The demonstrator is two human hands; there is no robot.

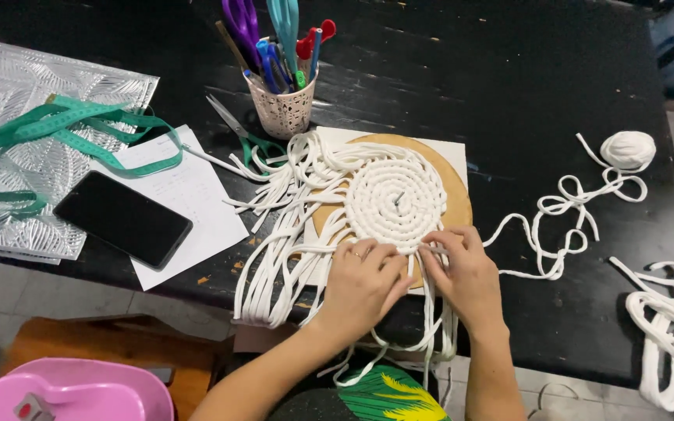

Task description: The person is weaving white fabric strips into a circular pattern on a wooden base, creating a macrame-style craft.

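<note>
At the lower centre of the frame, both hands rest on the near edge of a coiled white cord mat (pixel 395 195), which lies on a round brown board (pixel 455 187) on the black table (pixel 509 86). The left hand (pixel 362 282) has its grip curled closed, fingers pressing loose white cord strands (pixel 282 257) against the coil's lower rim. The right hand (pixel 468 273) sits just beside it, fingertips pinched on a strand at the same rim. The mat lies directly above both hands, touching the fingertips. Strands fan out to the left and hang over the table edge. A white cord ball (pixel 628 148) lies at the right, well apart. A cup of scissors (pixel 281 105) stands above the mat. A black phone (pixel 122 218) and green tape measure (pixel 79 129) lie at left.
</note>
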